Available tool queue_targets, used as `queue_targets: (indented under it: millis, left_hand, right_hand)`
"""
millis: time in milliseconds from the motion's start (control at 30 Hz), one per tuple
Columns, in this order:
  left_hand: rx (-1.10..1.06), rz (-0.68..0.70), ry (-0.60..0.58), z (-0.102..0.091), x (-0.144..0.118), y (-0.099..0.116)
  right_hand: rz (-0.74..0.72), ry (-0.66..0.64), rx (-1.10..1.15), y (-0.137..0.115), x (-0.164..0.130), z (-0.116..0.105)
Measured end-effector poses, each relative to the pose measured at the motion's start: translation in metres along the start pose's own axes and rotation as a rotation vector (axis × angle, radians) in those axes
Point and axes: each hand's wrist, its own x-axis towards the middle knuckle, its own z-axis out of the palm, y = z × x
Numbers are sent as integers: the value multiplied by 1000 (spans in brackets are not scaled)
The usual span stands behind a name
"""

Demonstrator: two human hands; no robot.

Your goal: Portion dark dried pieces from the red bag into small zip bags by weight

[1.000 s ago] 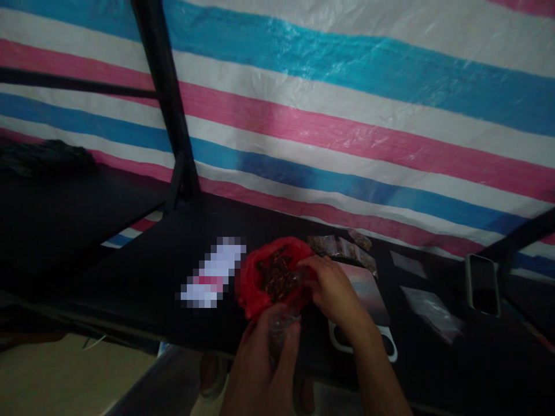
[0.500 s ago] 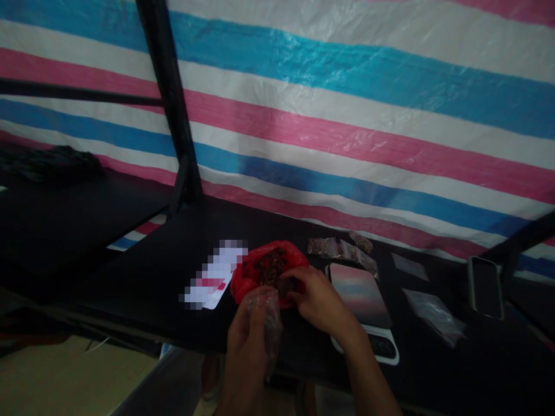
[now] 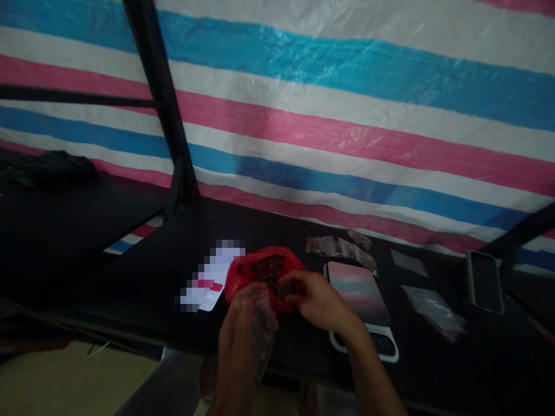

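My left hand (image 3: 236, 332) grips a small clear zip bag (image 3: 263, 344), which hangs down in front of the table's near edge. Just beyond it lies an open red plastic bag (image 3: 236, 278) with dried brown bits (image 3: 267, 268) inside. At that bag's right side is my right hand (image 3: 321, 300), its fingers curled inward over the rim. Whatever sits between those fingertips is too dark to make out. A kitchen scale (image 3: 359, 294) with a shiny plate and white body lies right of this hand; its plate carries nothing.
Several small filled bags (image 3: 321, 247) lie behind the scale. Flat clear bags (image 3: 433, 312) and a phone (image 3: 485, 282) are to the right. A white paper (image 3: 217, 277), partly blurred, lies left of the red bag. Black posts (image 3: 158, 98) and a striped sheet (image 3: 303, 127) stand behind.
My left hand and the clear bag have shifted slightly left, and the bag's mouth shows more. My right hand stays at the red bag, fingers still curled. The view has moved a little.
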Motion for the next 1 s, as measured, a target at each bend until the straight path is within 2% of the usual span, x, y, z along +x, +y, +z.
queue_targets:
  millis: [167,233,333,433,567,733,1000]
  left_hand:
    - [179,49,58,-4,-2,7]
    - [270,84,63,-8,-2,10]
    - [340,166,48,-12,-1,9]
    - [256,159,17,-13,5,3]
    - [164,151,18,-12,16,-1]
    - [55,139,27,-13,23,7]
    - [23,171,-44,-8,26,20]
  right_hand:
    - [16,45,121,8,4,-4]
    - [44,109,29,9,4,-5]
    - [88,221,-260,3,4,-2]
    - [85,249,-437,-9,5,5]
    - [66,237,-549,-22,10,15]
    - [49,199,-604,-28,13,16]
    - [149,192,-727,-37,10,14]
